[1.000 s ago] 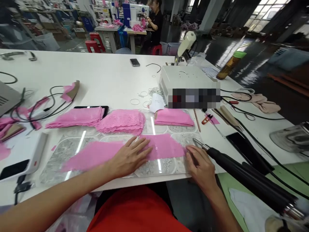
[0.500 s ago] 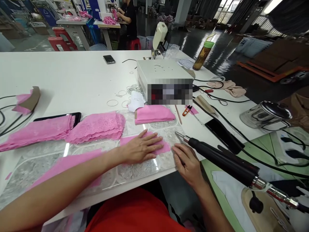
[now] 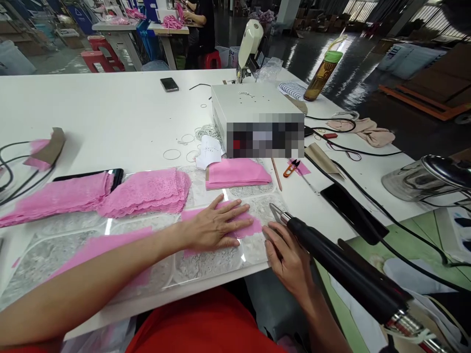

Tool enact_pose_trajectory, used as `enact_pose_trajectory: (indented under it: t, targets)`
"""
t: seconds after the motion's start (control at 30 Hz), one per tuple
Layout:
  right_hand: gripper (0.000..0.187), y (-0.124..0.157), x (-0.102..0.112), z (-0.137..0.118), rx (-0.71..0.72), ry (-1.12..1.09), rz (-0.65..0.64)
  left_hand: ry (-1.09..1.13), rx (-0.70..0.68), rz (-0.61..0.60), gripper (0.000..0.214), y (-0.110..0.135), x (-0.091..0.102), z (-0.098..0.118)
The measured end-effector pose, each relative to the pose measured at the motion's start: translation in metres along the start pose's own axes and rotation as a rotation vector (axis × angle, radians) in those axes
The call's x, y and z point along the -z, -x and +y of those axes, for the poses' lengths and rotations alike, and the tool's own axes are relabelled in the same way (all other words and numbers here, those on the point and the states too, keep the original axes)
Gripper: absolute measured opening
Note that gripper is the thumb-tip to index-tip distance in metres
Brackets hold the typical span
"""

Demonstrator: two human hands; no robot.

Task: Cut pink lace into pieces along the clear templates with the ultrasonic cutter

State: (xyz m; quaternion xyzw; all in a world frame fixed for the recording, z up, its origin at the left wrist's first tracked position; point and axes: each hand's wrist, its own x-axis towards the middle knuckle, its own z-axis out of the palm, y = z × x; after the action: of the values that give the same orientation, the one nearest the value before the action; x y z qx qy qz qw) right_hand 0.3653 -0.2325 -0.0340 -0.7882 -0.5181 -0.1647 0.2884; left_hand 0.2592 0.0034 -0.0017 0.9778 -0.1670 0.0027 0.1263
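Observation:
My left hand (image 3: 215, 226) lies flat with fingers spread, pressing a pink fabric piece (image 3: 253, 228) onto a clear plastic template sheet (image 3: 209, 264). Just to its right, my right hand (image 3: 289, 260) has curled fingers and holds a black pen-shaped tool (image 3: 331, 255) with a pointed metal tip. That tip is at the right end of the pink piece, apart from it. Part of the grip is hidden behind the tool. Under my left forearm lies another pink fabric piece (image 3: 99, 250). Beyond my left hand is a folded pink stack (image 3: 237, 174).
Pink lace stacks (image 3: 147, 193) lie at left. A grey box (image 3: 253, 100) stands behind, with orange snips (image 3: 292, 168) and a black phone (image 3: 353, 213) to the right. Cables (image 3: 390, 215) cross the right side near a glass jug (image 3: 423, 179). A co-worker (image 3: 200, 29) sits in the background.
The view has shifted slightly, and things at the right sit further right. The black tool's rear end appears lower. Both hands keep nearly the same place on the table.

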Motion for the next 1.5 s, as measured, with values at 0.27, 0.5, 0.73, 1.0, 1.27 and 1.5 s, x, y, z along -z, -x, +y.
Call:
enact_pose_trajectory:
  t: [0.27, 0.5, 0.73, 1.0, 1.27, 1.5]
  targets:
    - [0.032, 0.0, 0.002, 0.0, -0.018, -0.041, 0.016, 0.003, -0.019, -0.024, 0.053, -0.004, 0.002, -0.006]
    - [0.015, 0.027, 0.003, 0.009, -0.321, -0.175, 0.217, -0.001, -0.011, -0.036, 0.051, -0.006, -0.001, -0.007]
    - [0.063, 0.017, 0.003, 0.005, -0.744, -0.676, 0.455, -0.012, -0.012, -0.056, 0.052, -0.006, 0.0, -0.007]
    - [0.041, -0.036, -0.004, -0.002, -0.623, -0.998, 0.911, -0.047, -0.033, -0.038, 0.051, -0.006, -0.001, -0.007]
    - [0.02, -0.059, 0.022, 0.006, -0.621, -1.067, 1.075, -0.057, -0.044, -0.028, 0.051, -0.006, -0.002, -0.007]
    - [0.018, -0.053, 0.033, -0.008, -0.605, -1.144, 0.881, -0.045, -0.037, -0.02, 0.05, -0.007, -0.002, -0.007]
